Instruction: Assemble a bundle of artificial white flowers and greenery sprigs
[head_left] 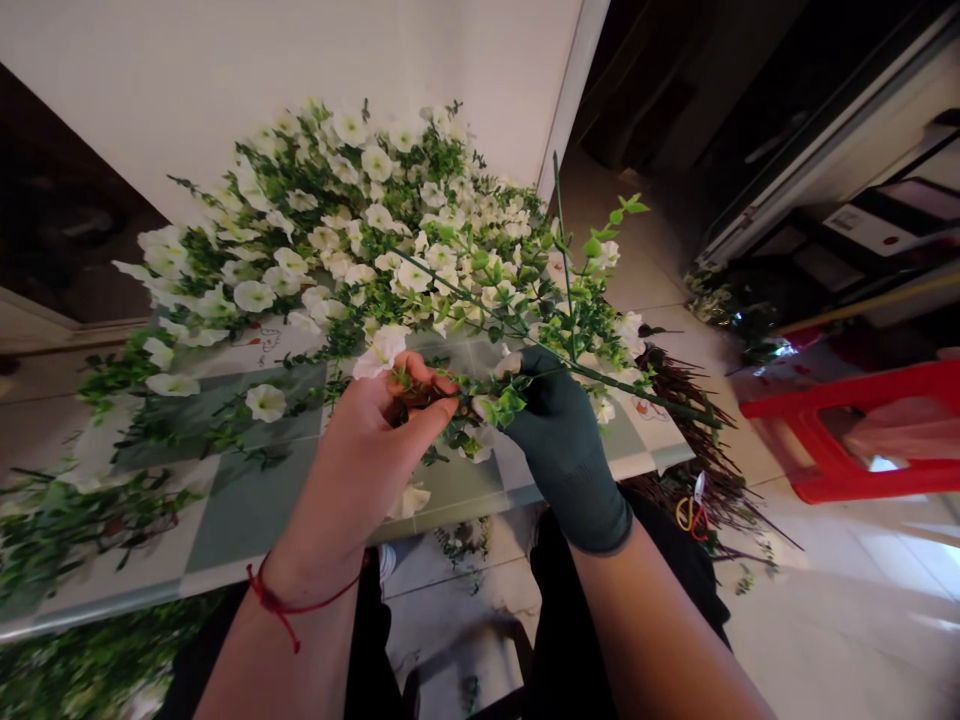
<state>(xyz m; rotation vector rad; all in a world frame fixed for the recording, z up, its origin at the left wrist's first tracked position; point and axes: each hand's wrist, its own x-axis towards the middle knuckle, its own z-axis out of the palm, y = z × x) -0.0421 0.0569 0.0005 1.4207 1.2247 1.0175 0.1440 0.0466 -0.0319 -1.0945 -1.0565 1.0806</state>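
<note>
My bare left hand (386, 425), with a red cord on its wrist, pinches leafy greenery next to a white artificial flower (381, 352). My right hand (561, 440) wears a dark green glove and is closed round a green artificial stem (607, 378) that runs out to the right and branches upward. Small green leaves (506, 402) lie between the two hands. Where the left fingers meet the sprig is partly hidden by the leaves. Just beyond both hands rises a big heap of white artificial flowers (375, 215) with green foliage.
The checked tabletop (240, 510) carries loose sprigs, among them green foliage (97, 520) at the left. Brown stems (697, 430) stick out past the right edge, near red-handled scissors (694, 512). A red stool (862, 430) stands on the tiled floor at right. A white panel (300, 60) rises behind.
</note>
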